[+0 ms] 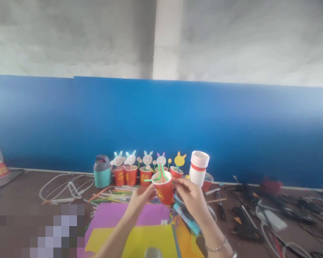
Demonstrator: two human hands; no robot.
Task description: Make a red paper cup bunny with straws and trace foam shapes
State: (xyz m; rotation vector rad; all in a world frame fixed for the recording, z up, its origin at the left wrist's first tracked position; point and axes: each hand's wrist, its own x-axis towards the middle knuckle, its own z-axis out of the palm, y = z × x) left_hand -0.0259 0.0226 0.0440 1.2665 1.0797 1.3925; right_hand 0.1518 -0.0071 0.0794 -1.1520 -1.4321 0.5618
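Observation:
A red paper cup with a white rim is held up in front of me, above the coloured sheets. Green straws and a reddish one stand inside it, and a green straw end sticks out at its left side. My left hand is closed on the cup's left side, its fingers partly hidden behind it. At the right side near the rim, the fingertips of my right hand grip the cup; any small piece between them is blurred.
Behind stand several red cups with paper animal heads, a stack of white cups and a teal-grey container. Loose straws, purple and yellow sheets lie nearer. Cables and a black glue gun are at right.

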